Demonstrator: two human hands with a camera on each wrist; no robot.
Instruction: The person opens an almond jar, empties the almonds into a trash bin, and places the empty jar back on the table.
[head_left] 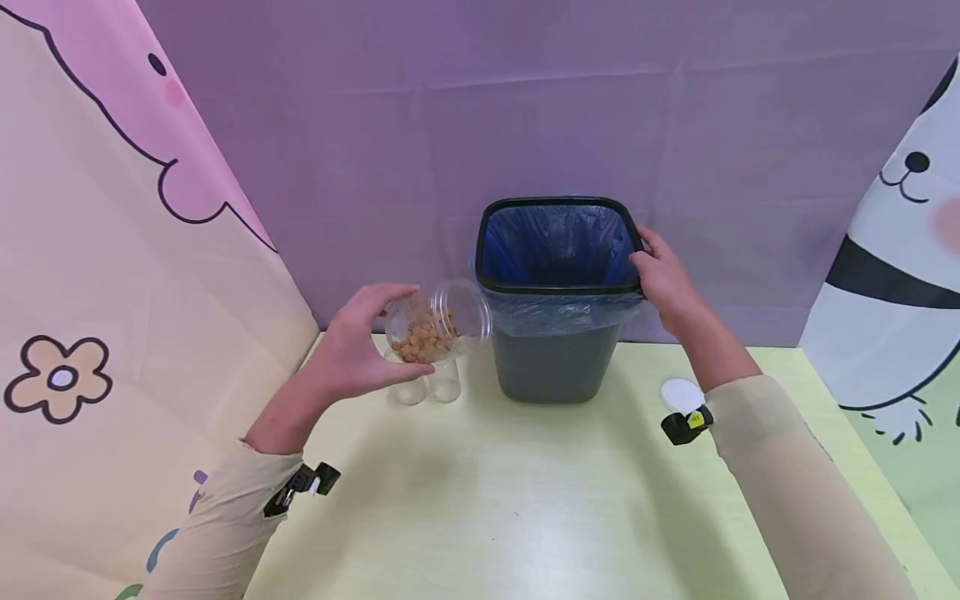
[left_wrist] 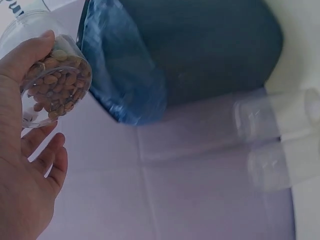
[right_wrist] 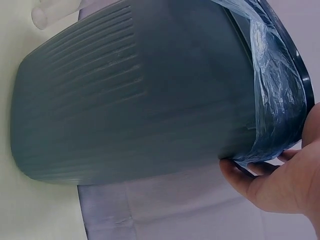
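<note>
My left hand (head_left: 360,342) grips a clear plastic jar (head_left: 467,312) between thumb and fingers. The jar lies tipped on its side, its mouth toward the right, beside the bin's left rim. Brown nuts (left_wrist: 57,90) sit in its lower part; they look like almonds. In the middle stands a dark grey trash bin (head_left: 551,367), lined with a blue plastic bag (head_left: 558,246) folded over its black rim. My right hand (head_left: 667,283) holds the right side of that rim, thumb over the edge. In the right wrist view its fingers (right_wrist: 237,175) press against the bag's fold.
Two clear cylindrical containers (head_left: 446,385) stand on the pale table (head_left: 517,500), below and behind the left hand. To the right, a white round lid (head_left: 681,395) lies near the right wrist. A purple backdrop (head_left: 450,142) hangs directly behind the bin, with printed cloth at both sides.
</note>
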